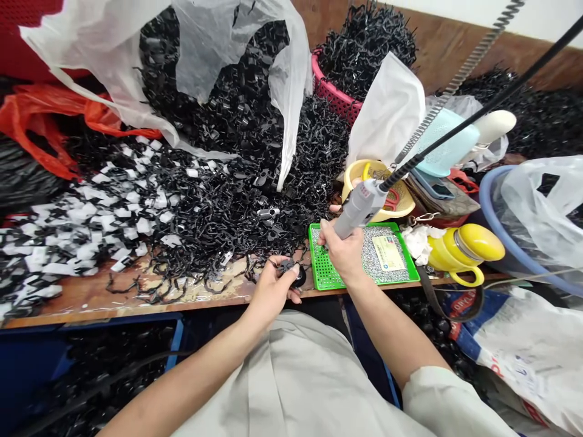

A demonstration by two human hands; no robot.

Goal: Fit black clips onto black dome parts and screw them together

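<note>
My left hand (274, 284) pinches a small black plastic part (298, 276) at the table's front edge. My right hand (344, 246) is wrapped round a grey electric screwdriver (359, 209), whose black cable runs up to the right. The tool is tilted above the left part of a green tray (321, 282) that holds many small metallic pieces and a pale label card (388, 253). The screwdriver's tip is hidden by my right hand. Loose black parts (246, 212) are heaped behind my left hand, and black-and-white pieces (91, 218) lie at the left.
A yellow bowl (412, 209) with red-handled scissors stands behind the tray. A yellow flask (449, 250) and a blue tub (489, 194) are at the right. Behind stands a pink basket (334, 100) of black parts. A coiled cable hangs at upper right. Blue bins (177, 343) sit below the table.
</note>
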